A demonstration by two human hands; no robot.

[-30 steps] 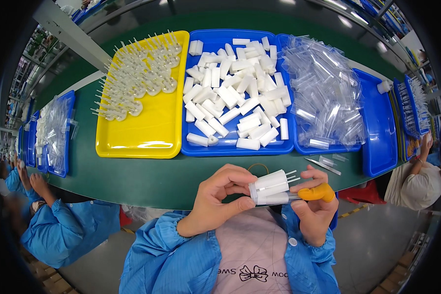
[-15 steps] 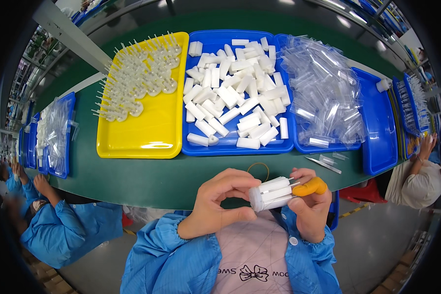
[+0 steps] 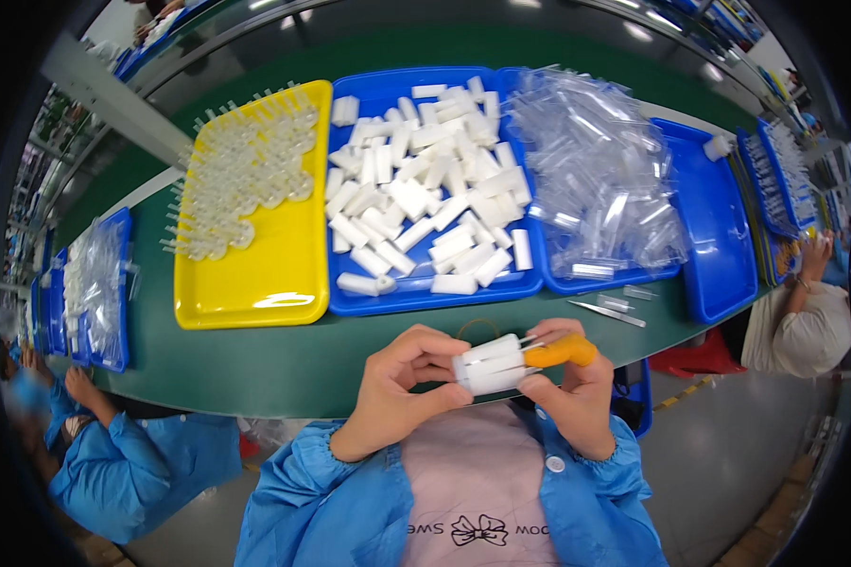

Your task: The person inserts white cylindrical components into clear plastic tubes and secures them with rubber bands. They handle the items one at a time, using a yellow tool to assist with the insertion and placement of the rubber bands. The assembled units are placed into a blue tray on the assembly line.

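Between my two hands lies a part with white blocks (image 3: 494,365) set side by side among thin metal-looking pins, on a round translucent base (image 3: 462,371). My left hand (image 3: 392,383) grips the base end, thumb below and fingers above. My right hand (image 3: 581,402) closes on the other end, where the pins stick out past the blocks. Its thumb touches the lower block edge. An orange finger cot (image 3: 565,352) covers one right finger, which lies along the pin ends. The part is held nearly level above the table's near edge.
Beyond stand a yellow tray (image 3: 255,307) with pinned round bases, a blue tray (image 3: 416,300) of white blocks, and another of clear plastic pieces (image 3: 600,180). Tweezers (image 3: 607,314) and a rubber band (image 3: 477,324) lie nearer. A co-worker's blue sleeve (image 3: 132,463) shows at left.
The view has shifted slightly. White blocks sit closer together on the part, and my right thumb and fingers have come in against their pin end. My left hand keeps its hold on the base.
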